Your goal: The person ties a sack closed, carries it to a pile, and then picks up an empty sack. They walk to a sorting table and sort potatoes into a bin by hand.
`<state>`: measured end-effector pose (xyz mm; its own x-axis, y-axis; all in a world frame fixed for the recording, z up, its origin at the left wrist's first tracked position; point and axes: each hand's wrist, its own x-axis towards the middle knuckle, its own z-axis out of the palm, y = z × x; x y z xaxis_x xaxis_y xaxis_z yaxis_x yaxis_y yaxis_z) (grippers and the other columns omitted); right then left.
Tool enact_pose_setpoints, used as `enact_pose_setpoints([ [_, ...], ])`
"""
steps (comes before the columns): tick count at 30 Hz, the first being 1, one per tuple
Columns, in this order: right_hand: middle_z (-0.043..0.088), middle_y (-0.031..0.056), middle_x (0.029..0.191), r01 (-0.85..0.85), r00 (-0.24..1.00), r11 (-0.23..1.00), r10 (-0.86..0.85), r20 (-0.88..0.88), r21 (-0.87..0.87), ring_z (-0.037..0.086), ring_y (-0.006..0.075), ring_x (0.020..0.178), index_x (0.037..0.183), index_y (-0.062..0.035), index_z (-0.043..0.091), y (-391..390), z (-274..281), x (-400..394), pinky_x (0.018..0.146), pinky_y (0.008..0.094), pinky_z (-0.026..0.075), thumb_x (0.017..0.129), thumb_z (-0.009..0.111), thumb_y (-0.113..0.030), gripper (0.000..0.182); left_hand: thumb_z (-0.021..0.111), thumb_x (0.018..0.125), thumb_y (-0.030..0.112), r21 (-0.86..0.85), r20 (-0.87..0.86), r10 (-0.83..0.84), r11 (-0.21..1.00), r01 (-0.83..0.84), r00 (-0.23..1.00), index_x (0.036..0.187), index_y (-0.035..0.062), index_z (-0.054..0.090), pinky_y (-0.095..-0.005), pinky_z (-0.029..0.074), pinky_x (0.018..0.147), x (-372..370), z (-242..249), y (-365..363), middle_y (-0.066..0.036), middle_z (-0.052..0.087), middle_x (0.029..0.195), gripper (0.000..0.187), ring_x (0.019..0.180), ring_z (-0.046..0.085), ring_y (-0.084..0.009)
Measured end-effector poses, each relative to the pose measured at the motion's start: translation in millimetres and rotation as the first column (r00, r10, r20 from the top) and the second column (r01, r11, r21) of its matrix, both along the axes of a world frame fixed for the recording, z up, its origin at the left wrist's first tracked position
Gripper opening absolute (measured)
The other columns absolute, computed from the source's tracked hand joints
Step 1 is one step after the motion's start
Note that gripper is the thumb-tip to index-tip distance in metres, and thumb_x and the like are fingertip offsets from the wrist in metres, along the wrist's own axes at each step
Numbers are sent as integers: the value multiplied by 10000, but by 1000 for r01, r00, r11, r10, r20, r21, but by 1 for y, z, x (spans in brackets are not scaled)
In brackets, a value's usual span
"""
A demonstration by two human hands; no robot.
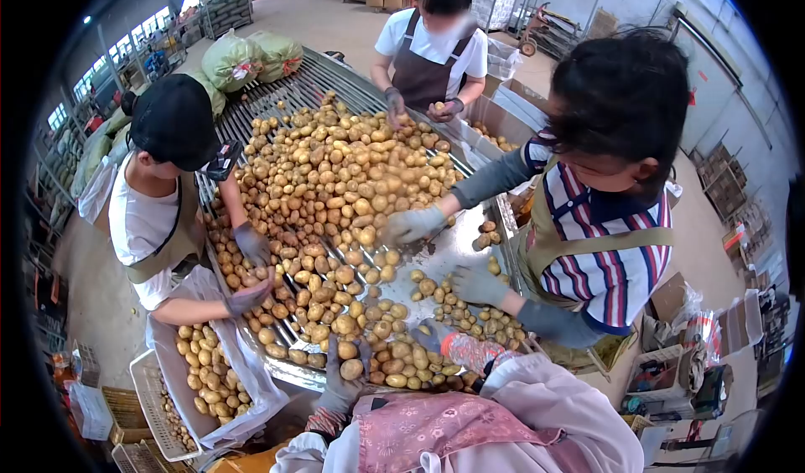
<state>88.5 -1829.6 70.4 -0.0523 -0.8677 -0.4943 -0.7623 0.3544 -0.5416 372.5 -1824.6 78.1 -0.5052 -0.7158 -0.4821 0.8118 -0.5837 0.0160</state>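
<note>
A large heap of potatoes (335, 171) covers the metal sorting table (440, 259). At its near edge my left hand (340, 381), in a grey glove, has its fingers around a potato (351, 369). My right hand (432, 335), gloved below a red patterned cuff, lies among the potatoes right of centre; its fingers are partly hidden and what they hold, if anything, cannot be made out. More potatoes lie between my two hands and against the near rim.
Co-workers stand at the left (159, 196), far side (432, 54) and right (604, 221); the right one's gloved hands reach near my right hand. A lined crate (155, 389) of potatoes stands at lower left. Green sacks (231, 62) lie at the far end.
</note>
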Motion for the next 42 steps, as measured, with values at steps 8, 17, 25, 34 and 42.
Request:
enact_pose_setpoints([
  [8,547,241,1263,-403,866,641,497,-47,-653,528,418,1170,1400,-32,394,28,38,80,1048,490,380,917,550,-213,539,474,957,529,-737,675,552,480,476,490,1474,65,285,-401,520,962,-24,51,34,-159,488,1382,720,1144,583,-283],
  [17,347,161,1520,-804,578,551,637,-510,-224,270,414,1421,1438,-325,442,97,7,-21,1083,602,304,837,654,-397,641,559,918,433,-471,-500,26,830,-297,866,1137,24,559,-351,612,681,90,40,28,-144,573,1192,463,1035,602,-328],
  [25,639,208,1162,32,981,850,74,180,-526,597,392,1084,1181,-25,613,84,-27,-53,947,419,477,833,654,-186,386,575,907,356,-579,212,901,429,-694,379,1355,0,455,-383,510,996,357,-65,9,-211,402,1443,585,1305,433,-315],
  [34,513,150,1400,-114,966,965,52,-253,-234,501,340,1256,1302,-180,560,222,-44,-102,1058,433,399,905,578,-348,431,629,932,117,-676,625,582,737,12,-520,1275,-70,485,-334,537,843,233,-30,12,-152,645,1112,417,941,628,-222],
  [42,668,67,921,249,966,884,-258,32,-396,627,207,726,1147,-101,648,192,-95,-72,646,329,520,917,607,-267,286,619,868,42,-361,720,658,84,929,220,1177,64,618,-364,505,909,-20,8,-4,-162,661,1103,309,1034,641,-302],
])
